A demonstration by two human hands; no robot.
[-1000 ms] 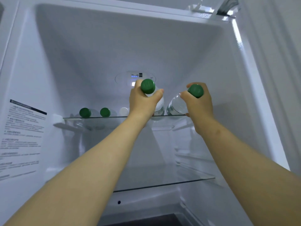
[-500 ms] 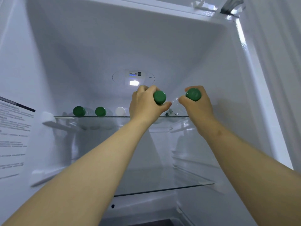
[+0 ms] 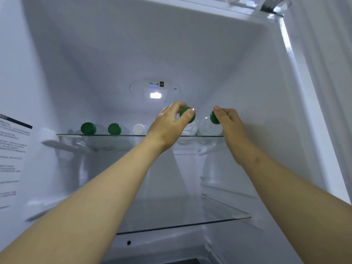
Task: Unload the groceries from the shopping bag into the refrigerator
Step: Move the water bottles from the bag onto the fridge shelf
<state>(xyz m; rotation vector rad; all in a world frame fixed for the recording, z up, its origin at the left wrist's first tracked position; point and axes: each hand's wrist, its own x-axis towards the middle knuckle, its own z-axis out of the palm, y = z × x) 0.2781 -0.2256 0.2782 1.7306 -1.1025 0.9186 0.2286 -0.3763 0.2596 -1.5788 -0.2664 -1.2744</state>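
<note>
Compared with a second ago, the left hand (image 3: pixel 169 128) has come down. It then held its water bottle raised, with the cap above the knuckles. Now the left-hand bottle (image 3: pixel 191 128) lies on its side on the upper glass shelf (image 3: pixel 114 135) of the refrigerator (image 3: pixel 190 54). The grip has changed too: the hand no longer wraps the neck, and the thumb and fingertips only pinch the green cap (image 3: pixel 185 113). The right hand (image 3: pixel 231 128) has sunk slightly, and the right-hand bottle (image 3: pixel 208 128) has settled flatter on the same shelf.

The left-hand bottle runs away from the left hand's fingertips toward the back wall, its cap facing the person and its clear body showing just below the thumb. The right hand grasps the other green cap (image 3: pixel 213 119), with the thumb laid over the top and the curled fingers hiding the cap's outer side. That bottle's body lies just inward of the right palm. The two bottles lie side by side between the hands, though it cannot be told whether they touch.

Outward from the back of the left hand, along the same shelf, lie a white-capped bottle (image 3: pixel 138 129) just beside the wrist, a near green-capped bottle (image 3: pixel 114 129) and a far green-capped bottle (image 3: pixel 88 128). The interior lamp (image 3: pixel 155 95) glows above both hands, and the lower glass shelf (image 3: pixel 190 223) sits under the forearms.
</note>
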